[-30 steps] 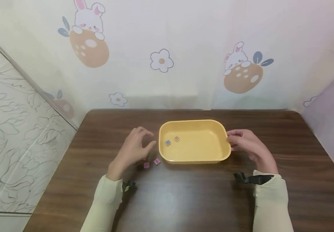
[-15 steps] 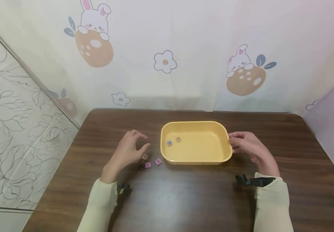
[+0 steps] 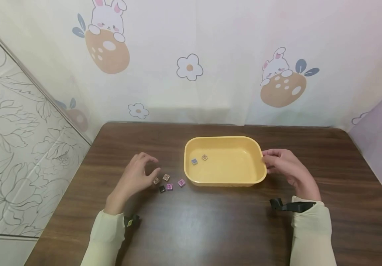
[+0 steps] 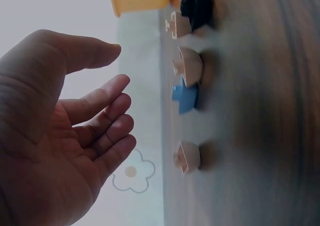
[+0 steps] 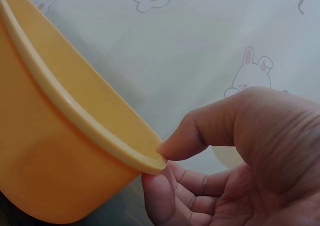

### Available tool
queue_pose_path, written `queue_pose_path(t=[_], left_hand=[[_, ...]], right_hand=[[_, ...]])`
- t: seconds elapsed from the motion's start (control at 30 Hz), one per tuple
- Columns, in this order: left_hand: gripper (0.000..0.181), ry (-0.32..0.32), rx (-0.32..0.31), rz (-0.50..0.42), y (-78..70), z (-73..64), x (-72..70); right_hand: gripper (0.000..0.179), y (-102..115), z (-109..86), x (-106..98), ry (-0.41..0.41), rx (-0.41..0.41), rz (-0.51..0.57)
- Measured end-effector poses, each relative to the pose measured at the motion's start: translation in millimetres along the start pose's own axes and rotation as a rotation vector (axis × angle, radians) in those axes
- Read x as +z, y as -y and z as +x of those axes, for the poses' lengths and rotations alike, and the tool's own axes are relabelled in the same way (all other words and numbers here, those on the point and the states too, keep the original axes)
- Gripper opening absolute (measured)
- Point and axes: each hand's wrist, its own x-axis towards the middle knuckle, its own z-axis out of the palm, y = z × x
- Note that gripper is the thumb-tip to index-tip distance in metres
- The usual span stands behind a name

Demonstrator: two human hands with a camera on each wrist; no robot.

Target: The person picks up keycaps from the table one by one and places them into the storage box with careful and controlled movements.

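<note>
My left hand (image 3: 134, 179) hovers over the table at the left, thumb and fingers apart with nothing between them. By its thumb lie small square pieces resembling keycaps: a tan one (image 3: 156, 181), another tan one (image 3: 166, 177), a black one (image 3: 162, 189), a magenta one (image 3: 169, 187) and a purple one (image 3: 181, 183). In the left wrist view a blue piece (image 4: 186, 97) stands among the tan ones, below the fingertips' level. My right hand (image 3: 285, 166) pinches the right rim of a yellow plastic tub (image 5: 65, 106) between thumb and fingers. Inside the tub are a blue piece (image 3: 194, 161) and a tan piece (image 3: 205, 157).
The dark wooden table (image 3: 210, 229) ends at the back against a pale curtain (image 3: 224, 74) printed with rabbits and flowers. A white panel with flower line drawings (image 3: 18, 129) borders it on the left. Black straps (image 3: 290, 205) circle both wrists.
My left hand has drawn back leftward from the tub, uncovering tan and black pieces beside its thumb. The right hand keeps its pinch on the tub's rim. The head view has shifted slightly.
</note>
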Motion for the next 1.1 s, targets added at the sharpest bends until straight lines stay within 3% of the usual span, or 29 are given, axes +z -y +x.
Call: queue_pose_path(t=[0.23, 0.57, 1.1], left_hand=[[0.035, 0.016, -0.023, 0.023, 11.3, -8.4, -1.3], [0.031, 0.035, -0.036, 0.06, 28.0, -20.3, 9.1], [0.029, 0.048, -0.047, 0.065, 30.6, -21.6, 12.4]], right_hand=[[0.053, 1.0, -0.6, -0.1, -0.011, 0.002, -0.015], [0.053, 0.0, 0.0, 1.5, -0.009, -0.008, -0.01], [0.053, -1.2, 0.7, 0.7, -0.004, -0.002, -0.007]])
